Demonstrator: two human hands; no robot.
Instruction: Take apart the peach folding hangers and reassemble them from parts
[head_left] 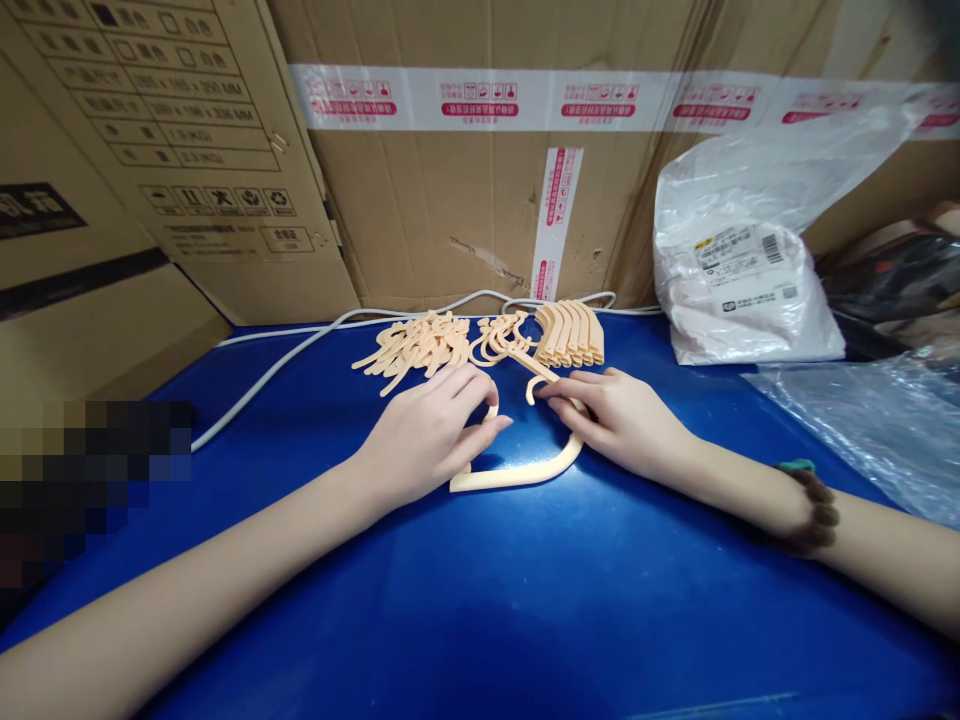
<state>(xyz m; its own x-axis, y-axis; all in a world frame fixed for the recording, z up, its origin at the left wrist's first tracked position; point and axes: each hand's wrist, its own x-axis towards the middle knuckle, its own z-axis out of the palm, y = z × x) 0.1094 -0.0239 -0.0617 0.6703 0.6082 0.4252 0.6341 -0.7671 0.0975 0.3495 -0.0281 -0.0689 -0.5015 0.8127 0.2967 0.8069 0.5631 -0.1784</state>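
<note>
My left hand [435, 425] is closed, its thumb and index finger curled round a cream plastic piece that is mostly hidden. My right hand [611, 410] grips the upper right end of a curved cream plastic hanger arm [525, 475], which lies across the blue table just below both hands. Close to the right fingertips is a small cream hook [532, 390]. A straight cream bar [534, 364] runs from the far pile towards the right fingers. How these pieces join is hidden by the fingers.
Beyond my hands lie a heap of thin cream parts [420, 350], several cream hooks [499, 335] and a neat row of curved cream arms [571, 333]. A white cable [277, 365] crosses behind. Cardboard boxes [450, 200] wall the back; a white plastic bag [750, 290] stands right.
</note>
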